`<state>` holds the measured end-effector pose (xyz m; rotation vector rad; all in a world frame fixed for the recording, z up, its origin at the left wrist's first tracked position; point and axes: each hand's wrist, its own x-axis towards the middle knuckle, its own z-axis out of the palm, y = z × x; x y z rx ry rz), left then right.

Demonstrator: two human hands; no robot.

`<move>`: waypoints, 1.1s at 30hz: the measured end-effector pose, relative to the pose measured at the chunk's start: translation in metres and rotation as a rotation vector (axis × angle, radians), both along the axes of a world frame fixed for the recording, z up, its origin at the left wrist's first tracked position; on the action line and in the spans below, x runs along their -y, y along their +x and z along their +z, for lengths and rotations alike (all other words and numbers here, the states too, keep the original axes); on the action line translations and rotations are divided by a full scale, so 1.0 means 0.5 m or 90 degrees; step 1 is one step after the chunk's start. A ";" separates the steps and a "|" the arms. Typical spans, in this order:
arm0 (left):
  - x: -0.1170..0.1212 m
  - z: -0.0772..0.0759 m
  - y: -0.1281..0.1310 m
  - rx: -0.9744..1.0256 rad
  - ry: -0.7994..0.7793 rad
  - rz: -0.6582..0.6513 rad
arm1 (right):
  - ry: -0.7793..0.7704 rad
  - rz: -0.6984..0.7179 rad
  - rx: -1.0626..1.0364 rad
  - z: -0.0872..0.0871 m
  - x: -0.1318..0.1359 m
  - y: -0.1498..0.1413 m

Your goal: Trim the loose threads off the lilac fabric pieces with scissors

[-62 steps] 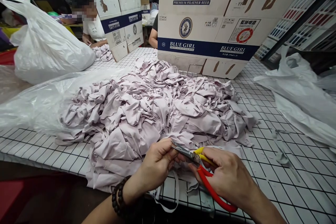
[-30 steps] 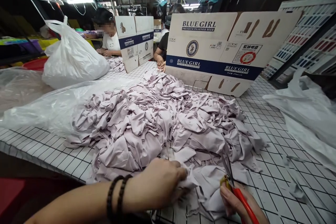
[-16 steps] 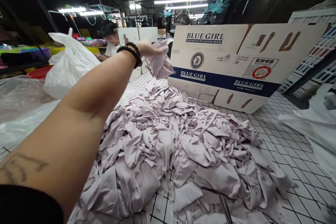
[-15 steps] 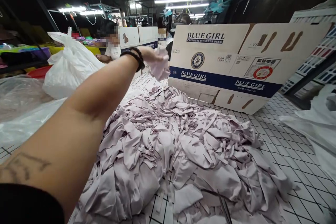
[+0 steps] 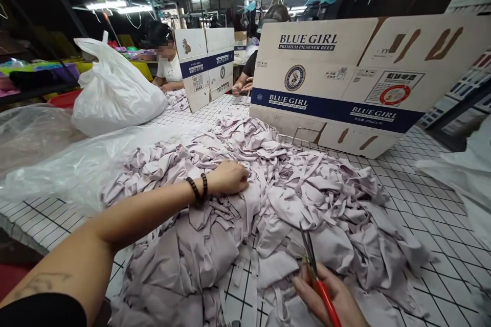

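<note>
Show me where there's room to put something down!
Bare checkered table shows between the cloth pile and the white bag on the right. A smaller patch shows between the clear plastic and the left forearm. The middle is crowded: the pile, the left hand, and the right hand holding scissors.

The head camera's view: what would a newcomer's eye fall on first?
Probably the great heap of pale pinkish cloth spread across the middle of the checked table, with the person's left hand over it. Behind it, at upper right, rises a big white "BLUE GIRL" carton. Then the red-handled scissors in the right hand, low and right of centre.
</note>
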<state>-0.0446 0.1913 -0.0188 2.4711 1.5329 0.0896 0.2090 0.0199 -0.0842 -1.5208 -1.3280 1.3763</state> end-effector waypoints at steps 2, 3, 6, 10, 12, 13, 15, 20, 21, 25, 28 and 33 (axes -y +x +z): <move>-0.001 0.008 0.010 0.027 0.009 0.005 | 0.043 -0.040 0.000 0.012 -0.016 -0.047; 0.002 0.012 0.012 0.043 0.012 0.012 | 0.065 -0.086 0.003 0.014 -0.025 -0.075; 0.028 0.026 0.010 0.111 0.023 0.046 | 0.083 -0.113 0.014 0.011 -0.054 -0.161; 0.119 0.037 -0.010 0.232 0.040 0.142 | 0.105 -0.132 -0.008 -0.001 -0.087 -0.214; 0.187 0.027 -0.016 0.288 -0.022 0.169 | 0.086 -0.122 -0.037 -0.001 -0.091 -0.198; 0.223 0.017 -0.014 0.325 -0.088 0.166 | 0.070 -0.113 -0.057 0.001 -0.089 -0.183; 0.290 -0.016 0.000 0.431 -0.255 0.158 | 0.035 -0.089 -0.104 0.011 -0.079 -0.145; 0.371 -0.109 0.073 0.865 -0.503 0.328 | -0.023 -0.075 -0.177 0.045 -0.046 -0.078; 0.371 -0.122 0.086 0.924 -0.509 0.362 | -0.027 -0.082 -0.178 0.046 -0.042 -0.074; 0.354 -0.155 0.107 1.049 -0.507 0.441 | -0.039 -0.099 -0.165 0.027 -0.034 -0.082; 0.351 -0.166 0.104 1.072 -0.494 0.437 | -0.043 -0.087 -0.158 0.006 -0.034 -0.100; 0.383 -0.160 0.101 1.070 -0.482 0.398 | 0.004 -0.079 -0.131 -0.002 -0.029 -0.116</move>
